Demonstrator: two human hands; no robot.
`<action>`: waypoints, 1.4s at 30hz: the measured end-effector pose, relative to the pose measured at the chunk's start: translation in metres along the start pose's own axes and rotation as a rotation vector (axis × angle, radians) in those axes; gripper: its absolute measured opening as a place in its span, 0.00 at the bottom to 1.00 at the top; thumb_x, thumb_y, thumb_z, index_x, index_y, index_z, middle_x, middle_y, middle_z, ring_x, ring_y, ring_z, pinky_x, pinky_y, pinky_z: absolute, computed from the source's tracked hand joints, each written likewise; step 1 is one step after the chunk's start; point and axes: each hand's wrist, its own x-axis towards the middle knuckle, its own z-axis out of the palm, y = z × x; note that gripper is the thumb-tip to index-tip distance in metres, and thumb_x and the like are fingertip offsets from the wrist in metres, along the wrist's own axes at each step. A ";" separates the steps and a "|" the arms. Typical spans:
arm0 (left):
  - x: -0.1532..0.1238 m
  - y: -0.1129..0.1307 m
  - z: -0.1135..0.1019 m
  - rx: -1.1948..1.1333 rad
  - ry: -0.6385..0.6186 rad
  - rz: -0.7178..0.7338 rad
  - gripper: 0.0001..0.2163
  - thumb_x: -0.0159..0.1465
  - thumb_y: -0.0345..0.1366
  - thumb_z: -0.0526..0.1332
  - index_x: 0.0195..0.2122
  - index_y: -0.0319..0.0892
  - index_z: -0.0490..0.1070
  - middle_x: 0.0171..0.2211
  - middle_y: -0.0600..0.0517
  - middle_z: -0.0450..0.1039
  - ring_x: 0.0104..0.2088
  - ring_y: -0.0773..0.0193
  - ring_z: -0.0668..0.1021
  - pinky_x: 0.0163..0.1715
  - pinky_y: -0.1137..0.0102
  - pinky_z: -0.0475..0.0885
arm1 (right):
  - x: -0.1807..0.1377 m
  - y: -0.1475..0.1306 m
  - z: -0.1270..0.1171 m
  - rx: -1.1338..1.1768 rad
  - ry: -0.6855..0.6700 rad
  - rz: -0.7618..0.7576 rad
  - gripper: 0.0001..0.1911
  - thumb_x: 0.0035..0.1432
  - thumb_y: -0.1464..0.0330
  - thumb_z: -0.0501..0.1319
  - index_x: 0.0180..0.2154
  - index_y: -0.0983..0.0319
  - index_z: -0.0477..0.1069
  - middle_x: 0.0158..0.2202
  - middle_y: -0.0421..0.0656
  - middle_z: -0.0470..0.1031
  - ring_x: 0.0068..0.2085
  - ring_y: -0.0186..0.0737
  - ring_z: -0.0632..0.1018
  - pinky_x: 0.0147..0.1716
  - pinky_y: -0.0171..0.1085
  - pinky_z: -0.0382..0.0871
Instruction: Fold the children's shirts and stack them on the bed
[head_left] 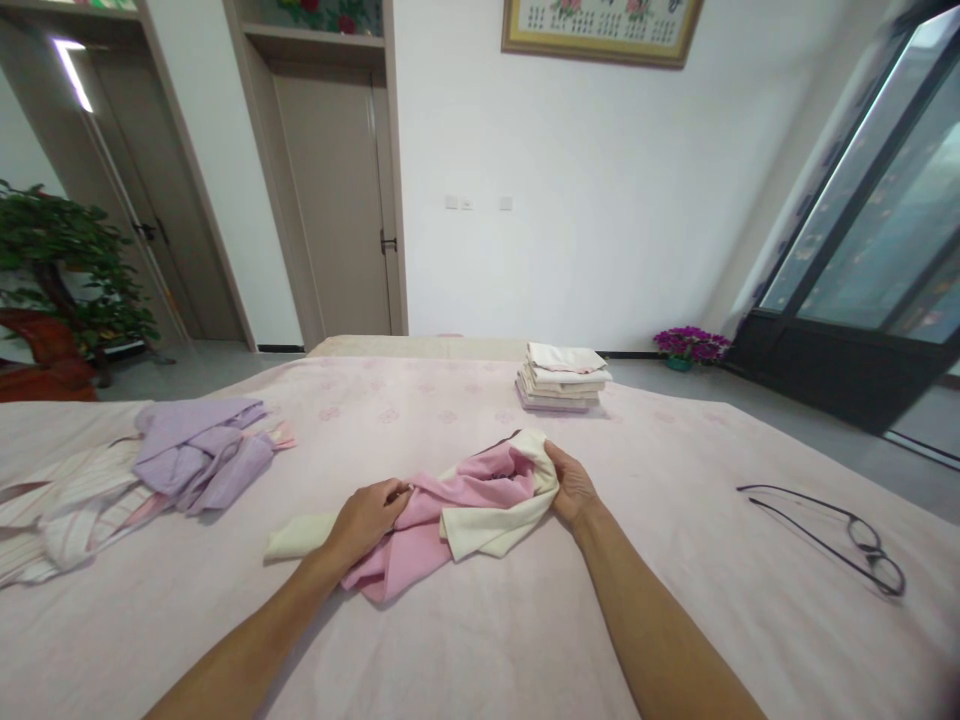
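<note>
A crumpled pink and cream cloth garment (450,500) lies in front of me on the pale pink bedsheet (525,640). My left hand (367,515) grips its pink part at the left, fingers pinched together. At the garment's right end, my right hand (571,482) is closed on the cream fabric, with its fingers partly hidden behind the cloth. One cream piece sticks out to the left beyond my left wrist. Behind the garment stands a neat stack of folded cloths (564,380), mostly cream and white with a lilac one at the bottom.
To the left lies a loose heap with a lilac garment (202,455) and a striped cream garment (67,510). Eyeglasses (862,545) rest unfolded at the right. Purple flowers (690,343) stand on the floor beyond the far edge, near a dark-framed glass door (862,220).
</note>
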 end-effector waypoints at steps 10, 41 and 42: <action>-0.002 -0.005 -0.005 -0.254 -0.118 0.026 0.09 0.55 0.41 0.61 0.34 0.43 0.75 0.31 0.53 0.78 0.33 0.58 0.77 0.33 0.71 0.66 | 0.001 -0.002 -0.006 -0.234 -0.005 -0.102 0.16 0.49 0.65 0.68 0.41 0.59 0.72 0.37 0.45 0.81 0.40 0.52 0.81 0.37 0.48 0.77; 0.036 0.001 -0.060 -1.066 0.327 -0.017 0.18 0.54 0.49 0.68 0.36 0.40 0.72 0.25 0.56 0.73 0.25 0.67 0.73 0.26 0.74 0.68 | 0.003 -0.032 0.025 -0.992 0.305 -0.642 0.20 0.54 0.52 0.59 0.35 0.61 0.77 0.30 0.41 0.78 0.32 0.40 0.73 0.31 0.35 0.65; 0.040 0.002 -0.066 -1.061 0.335 -0.008 0.18 0.53 0.49 0.68 0.35 0.40 0.72 0.25 0.57 0.72 0.24 0.67 0.72 0.25 0.75 0.68 | 0.001 -0.034 0.029 -0.992 0.302 -0.642 0.20 0.54 0.52 0.59 0.35 0.61 0.76 0.30 0.41 0.78 0.32 0.41 0.73 0.31 0.35 0.65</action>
